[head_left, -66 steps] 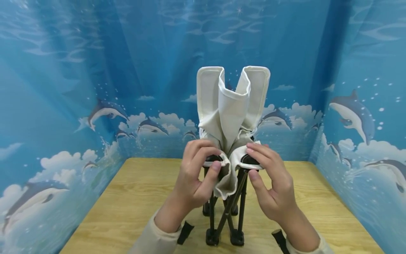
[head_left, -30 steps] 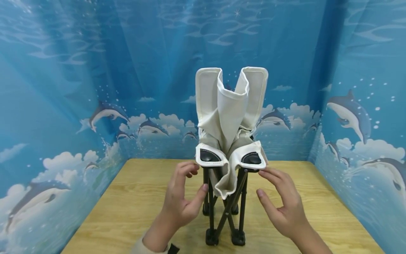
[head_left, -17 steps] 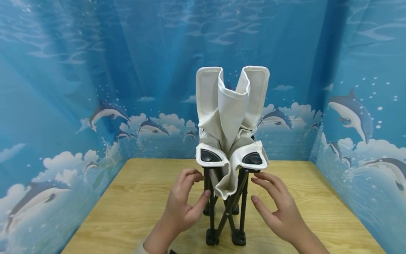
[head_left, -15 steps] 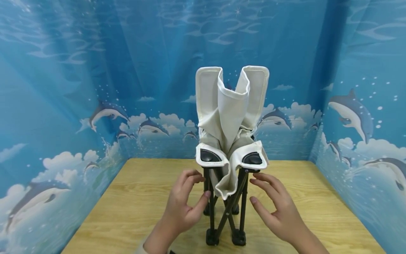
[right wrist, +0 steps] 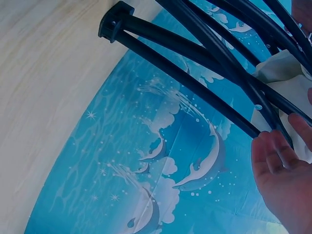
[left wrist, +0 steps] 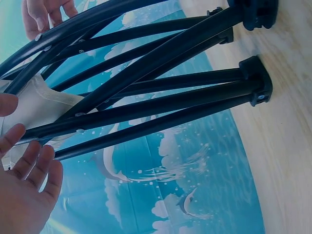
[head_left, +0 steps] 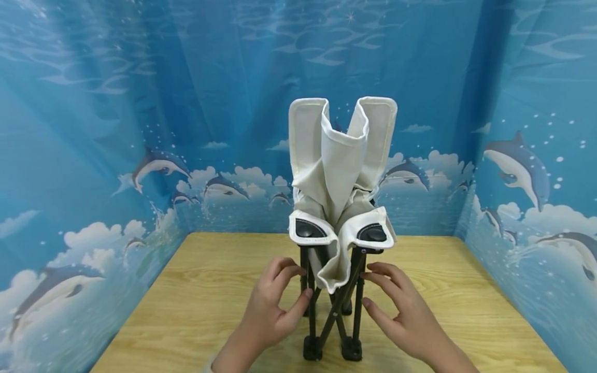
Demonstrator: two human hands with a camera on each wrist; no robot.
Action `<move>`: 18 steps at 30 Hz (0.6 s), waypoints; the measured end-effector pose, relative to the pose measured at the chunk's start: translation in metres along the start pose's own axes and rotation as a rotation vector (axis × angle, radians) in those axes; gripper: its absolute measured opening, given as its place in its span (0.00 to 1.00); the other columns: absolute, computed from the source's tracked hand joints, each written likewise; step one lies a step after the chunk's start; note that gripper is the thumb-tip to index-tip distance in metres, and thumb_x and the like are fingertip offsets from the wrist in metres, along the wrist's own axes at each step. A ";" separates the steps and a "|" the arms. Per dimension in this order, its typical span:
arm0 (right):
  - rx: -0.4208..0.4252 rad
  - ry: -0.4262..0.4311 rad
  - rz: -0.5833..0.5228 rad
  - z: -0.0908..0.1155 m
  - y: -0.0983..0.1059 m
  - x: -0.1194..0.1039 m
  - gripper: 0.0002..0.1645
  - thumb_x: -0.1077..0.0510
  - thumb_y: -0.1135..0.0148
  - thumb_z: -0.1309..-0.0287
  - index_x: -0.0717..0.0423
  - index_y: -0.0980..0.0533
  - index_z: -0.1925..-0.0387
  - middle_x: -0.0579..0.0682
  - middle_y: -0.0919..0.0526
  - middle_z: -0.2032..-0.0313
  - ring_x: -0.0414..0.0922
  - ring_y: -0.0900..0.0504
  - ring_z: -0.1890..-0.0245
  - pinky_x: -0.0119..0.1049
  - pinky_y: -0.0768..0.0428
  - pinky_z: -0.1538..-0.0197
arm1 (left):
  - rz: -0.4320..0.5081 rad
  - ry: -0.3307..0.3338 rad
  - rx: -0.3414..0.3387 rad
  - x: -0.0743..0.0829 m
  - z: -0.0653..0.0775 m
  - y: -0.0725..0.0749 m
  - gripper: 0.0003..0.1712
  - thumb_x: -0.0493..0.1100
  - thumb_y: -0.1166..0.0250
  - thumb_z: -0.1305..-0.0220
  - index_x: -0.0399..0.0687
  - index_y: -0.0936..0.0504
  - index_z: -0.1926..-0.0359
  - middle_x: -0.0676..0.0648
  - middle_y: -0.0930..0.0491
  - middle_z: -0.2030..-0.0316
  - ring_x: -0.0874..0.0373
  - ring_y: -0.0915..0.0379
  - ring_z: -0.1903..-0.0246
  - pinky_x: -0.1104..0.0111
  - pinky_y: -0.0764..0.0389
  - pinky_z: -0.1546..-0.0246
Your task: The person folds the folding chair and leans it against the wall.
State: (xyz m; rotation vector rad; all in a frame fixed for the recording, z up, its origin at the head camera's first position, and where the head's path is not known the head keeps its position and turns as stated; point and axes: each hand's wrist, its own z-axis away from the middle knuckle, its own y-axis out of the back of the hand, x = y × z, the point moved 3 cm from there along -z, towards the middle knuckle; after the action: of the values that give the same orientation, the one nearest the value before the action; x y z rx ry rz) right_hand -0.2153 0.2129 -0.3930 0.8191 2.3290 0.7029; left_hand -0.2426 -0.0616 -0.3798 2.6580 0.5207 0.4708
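A folding chair with a white fabric seat and back [head_left: 344, 166] stands upright, partly folded, in the head view. Its crossed black legs [head_left: 334, 313] end in black feet, and black corner pads [head_left: 371, 233] show at the seat's front. My left hand [head_left: 272, 308] is at the left legs, fingers relaxed, tips against or very near a tube. On the opposite side, my right hand [head_left: 404, 316] has its fingertips at the right legs. Both wrist views show loosely extended fingers beside the dark tubes [left wrist: 146, 109]; firm contact cannot be told.
The chair stands on a wood-grain table [head_left: 210, 290]. Blue curtains [head_left: 233, 103] printed with dolphins and clouds hang behind and on both sides.
Both hands have left the seat's front corners, come down along the sides, and moved inward to the upper legs. The chair has kept its place and shape.
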 end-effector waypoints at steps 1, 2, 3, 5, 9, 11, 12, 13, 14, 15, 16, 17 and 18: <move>-0.011 -0.008 0.002 0.001 -0.001 0.001 0.31 0.62 0.23 0.42 0.44 0.19 0.37 0.48 0.21 0.35 0.45 0.23 0.35 0.26 0.28 0.36 | -0.006 0.009 -0.011 -0.001 0.001 0.000 0.17 0.39 0.28 0.38 0.47 0.17 0.48 0.49 0.20 0.51 0.56 0.22 0.53 0.63 0.17 0.54; -0.015 -0.007 0.001 0.001 -0.002 0.001 0.31 0.62 0.23 0.42 0.44 0.19 0.38 0.47 0.21 0.36 0.45 0.23 0.36 0.27 0.27 0.36 | -0.009 0.015 -0.020 -0.001 0.002 -0.001 0.17 0.40 0.28 0.38 0.48 0.17 0.48 0.50 0.20 0.51 0.57 0.22 0.54 0.64 0.18 0.55; -0.027 -0.016 0.002 0.002 -0.003 0.002 0.30 0.62 0.23 0.41 0.44 0.19 0.38 0.46 0.21 0.36 0.44 0.23 0.36 0.28 0.26 0.37 | -0.016 0.022 -0.029 -0.002 0.003 -0.001 0.17 0.40 0.28 0.38 0.49 0.16 0.48 0.50 0.20 0.52 0.58 0.23 0.54 0.64 0.18 0.56; -0.047 -0.029 0.010 0.003 -0.004 0.003 0.30 0.61 0.23 0.41 0.43 0.19 0.37 0.45 0.22 0.36 0.43 0.23 0.36 0.32 0.23 0.39 | -0.026 0.038 -0.050 -0.003 0.005 -0.002 0.17 0.41 0.28 0.37 0.50 0.16 0.48 0.52 0.20 0.52 0.58 0.23 0.56 0.66 0.19 0.58; -0.075 -0.043 0.025 0.004 -0.004 0.003 0.29 0.59 0.24 0.38 0.40 0.20 0.37 0.42 0.23 0.35 0.41 0.23 0.35 0.40 0.18 0.42 | -0.058 0.044 -0.093 -0.005 0.009 -0.003 0.16 0.42 0.28 0.37 0.54 0.15 0.47 0.54 0.19 0.55 0.60 0.23 0.57 0.66 0.20 0.58; -0.085 -0.040 0.027 0.005 -0.005 0.004 0.29 0.58 0.24 0.38 0.39 0.20 0.37 0.41 0.24 0.35 0.42 0.23 0.36 0.45 0.17 0.44 | -0.080 0.040 -0.124 -0.005 0.011 -0.004 0.16 0.42 0.28 0.36 0.56 0.15 0.47 0.54 0.18 0.55 0.61 0.23 0.58 0.66 0.19 0.58; -0.092 -0.044 0.029 0.005 -0.005 0.004 0.29 0.58 0.24 0.38 0.38 0.20 0.37 0.40 0.24 0.35 0.42 0.22 0.36 0.47 0.16 0.45 | -0.092 0.036 -0.138 -0.006 0.012 -0.005 0.16 0.43 0.28 0.35 0.57 0.15 0.47 0.55 0.18 0.56 0.61 0.23 0.58 0.65 0.19 0.58; -0.100 -0.048 0.030 0.006 -0.006 0.004 0.28 0.58 0.24 0.37 0.38 0.20 0.37 0.40 0.24 0.35 0.42 0.22 0.37 0.48 0.16 0.47 | -0.103 0.032 -0.150 -0.006 0.013 -0.005 0.16 0.43 0.28 0.35 0.57 0.14 0.47 0.55 0.17 0.56 0.61 0.23 0.58 0.65 0.19 0.58; -0.110 -0.053 0.030 0.007 -0.007 0.005 0.28 0.57 0.24 0.37 0.38 0.19 0.37 0.39 0.24 0.35 0.42 0.22 0.37 0.49 0.15 0.47 | -0.113 0.031 -0.161 -0.006 0.013 -0.006 0.16 0.44 0.29 0.35 0.58 0.14 0.47 0.56 0.17 0.56 0.62 0.22 0.58 0.65 0.19 0.58; -0.122 -0.058 0.031 0.007 -0.008 0.005 0.28 0.57 0.24 0.37 0.37 0.19 0.37 0.39 0.24 0.35 0.43 0.21 0.37 0.50 0.15 0.48 | -0.117 0.032 -0.167 -0.007 0.014 -0.006 0.15 0.44 0.29 0.34 0.58 0.14 0.47 0.56 0.17 0.56 0.62 0.22 0.58 0.65 0.19 0.58; -0.137 -0.065 0.033 0.008 -0.009 0.005 0.27 0.56 0.24 0.36 0.37 0.19 0.37 0.38 0.24 0.35 0.43 0.21 0.38 0.50 0.15 0.48 | -0.120 0.032 -0.170 -0.007 0.015 -0.006 0.15 0.44 0.29 0.34 0.58 0.14 0.47 0.57 0.17 0.56 0.62 0.22 0.59 0.65 0.19 0.59; -0.153 -0.076 0.037 0.009 -0.010 0.006 0.26 0.55 0.25 0.36 0.37 0.19 0.37 0.37 0.25 0.35 0.42 0.21 0.37 0.50 0.14 0.48 | -0.122 0.032 -0.172 -0.007 0.015 -0.007 0.15 0.45 0.29 0.34 0.58 0.14 0.47 0.57 0.17 0.56 0.62 0.22 0.59 0.65 0.19 0.59; -0.168 -0.084 0.041 0.010 -0.011 0.006 0.25 0.54 0.25 0.35 0.37 0.19 0.38 0.36 0.25 0.35 0.42 0.21 0.37 0.51 0.14 0.48 | -0.125 0.033 -0.174 -0.008 0.016 -0.007 0.15 0.45 0.29 0.34 0.57 0.14 0.47 0.57 0.17 0.57 0.63 0.23 0.59 0.66 0.19 0.60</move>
State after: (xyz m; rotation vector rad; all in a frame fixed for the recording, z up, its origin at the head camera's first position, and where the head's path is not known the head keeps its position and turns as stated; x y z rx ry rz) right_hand -0.2171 0.2127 -0.4088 0.8064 2.1511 0.8529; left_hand -0.2449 -0.0638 -0.3984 2.4398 0.6226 0.4996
